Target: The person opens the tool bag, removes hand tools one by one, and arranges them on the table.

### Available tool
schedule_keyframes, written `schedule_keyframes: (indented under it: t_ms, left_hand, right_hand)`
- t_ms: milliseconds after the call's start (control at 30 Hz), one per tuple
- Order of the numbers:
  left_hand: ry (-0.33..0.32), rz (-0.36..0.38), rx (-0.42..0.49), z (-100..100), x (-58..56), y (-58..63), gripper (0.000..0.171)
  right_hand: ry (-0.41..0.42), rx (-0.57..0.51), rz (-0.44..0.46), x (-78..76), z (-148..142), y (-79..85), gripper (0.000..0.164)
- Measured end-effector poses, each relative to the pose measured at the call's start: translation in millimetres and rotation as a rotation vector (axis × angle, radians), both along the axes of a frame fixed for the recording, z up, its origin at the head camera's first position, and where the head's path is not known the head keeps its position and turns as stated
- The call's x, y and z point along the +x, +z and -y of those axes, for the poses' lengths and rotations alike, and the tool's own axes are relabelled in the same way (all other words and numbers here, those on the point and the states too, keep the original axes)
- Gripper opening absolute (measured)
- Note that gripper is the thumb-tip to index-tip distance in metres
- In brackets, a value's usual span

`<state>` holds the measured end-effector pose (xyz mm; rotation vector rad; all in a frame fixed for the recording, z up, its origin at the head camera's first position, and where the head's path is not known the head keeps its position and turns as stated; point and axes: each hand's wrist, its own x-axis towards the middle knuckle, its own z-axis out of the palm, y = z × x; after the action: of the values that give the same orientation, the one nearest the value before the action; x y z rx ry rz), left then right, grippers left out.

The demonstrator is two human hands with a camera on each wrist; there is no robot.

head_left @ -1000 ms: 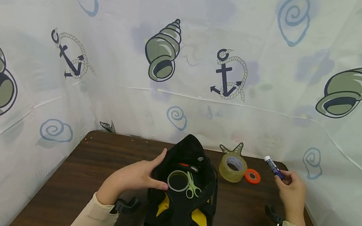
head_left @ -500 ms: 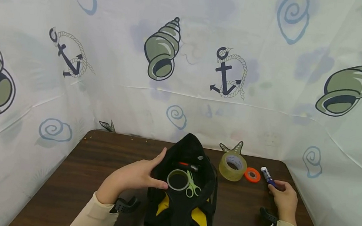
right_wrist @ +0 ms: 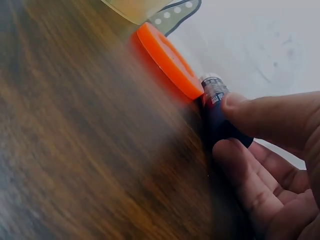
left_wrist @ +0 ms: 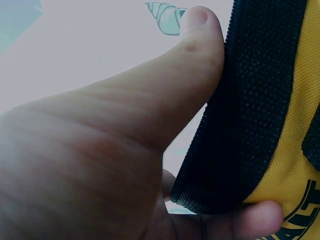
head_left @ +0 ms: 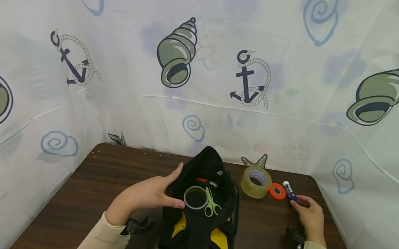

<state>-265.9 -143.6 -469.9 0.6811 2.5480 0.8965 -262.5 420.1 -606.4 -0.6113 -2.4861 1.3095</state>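
A black and yellow zippered bag [head_left: 223, 240] stands with its mouth spread on the brown table. My left hand [head_left: 148, 194] grips its left side; in the left wrist view the thumb lies at the zipped edge and a fingertip touches the yellow cloth. Inside the bag are a tape roll [head_left: 184, 203], green-handled scissors [head_left: 213, 209] and a red and black tool [head_left: 209, 184], partly hidden. My right hand [head_left: 311, 217] pinches a blue glue stick [head_left: 289, 189] with a white end, low over the table beside an orange tape roll [right_wrist: 172, 65].
A wide clear tape roll [head_left: 254, 191] stands left of the orange roll, near the back edge of the table [head_left: 120, 173]. White cloth [head_left: 130, 116] printed with shells and anchors rises behind and at both sides.
My right hand has moved left and slightly lower with the glue stick, bringing it close to the orange tape roll. The left hand stays on the bag.
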Motion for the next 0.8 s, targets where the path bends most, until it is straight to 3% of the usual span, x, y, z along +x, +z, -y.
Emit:
schedule_keyframes:
  t_ms: [500,800]
  left_hand:
    - [-0.002,-0.014,-0.01,-2.6,-0.8,1.3,0.121]
    - [0.009,-0.014,-0.017,-6.6,-1.5,3.6,0.121]
  right_hand:
    - [-0.021,-0.075,-0.046,-5.1,0.5,0.2,0.046]
    - [-0.057,0.004,-0.146,-9.4,4.7,17.4,0.038]
